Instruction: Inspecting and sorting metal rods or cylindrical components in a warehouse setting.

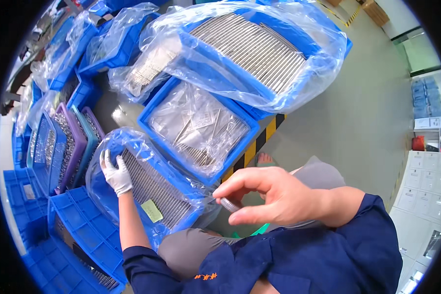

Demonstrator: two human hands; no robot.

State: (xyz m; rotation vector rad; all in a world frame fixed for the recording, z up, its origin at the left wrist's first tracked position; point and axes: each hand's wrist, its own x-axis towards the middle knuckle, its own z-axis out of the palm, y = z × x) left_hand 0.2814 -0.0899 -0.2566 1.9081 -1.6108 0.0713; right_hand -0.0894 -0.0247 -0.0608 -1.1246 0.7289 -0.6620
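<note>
My right hand [279, 196] is bare and raised in front of my lap. Its thumb and fingers pinch a small ribbed metal piece [229, 204], seen end-on, so its full length is hidden. My left hand [115, 175] wears a white glove and reaches into a blue bin lined with clear plastic. Its fingers are apart, beside the left ends of a row of metal rods [154, 183]; nothing shows in them. A yellow-green paper slip [152, 210] lies on the rods near the bin's close end.
Beyond stand a blue bin [154, 113] with bagged rods and a larger lined bin of long metal rods [252, 51]. Purple and teal baskets [73, 137] of small metal parts stand left, near stacked blue crates [83, 230]. Black-yellow tape [259, 142] edges the floor.
</note>
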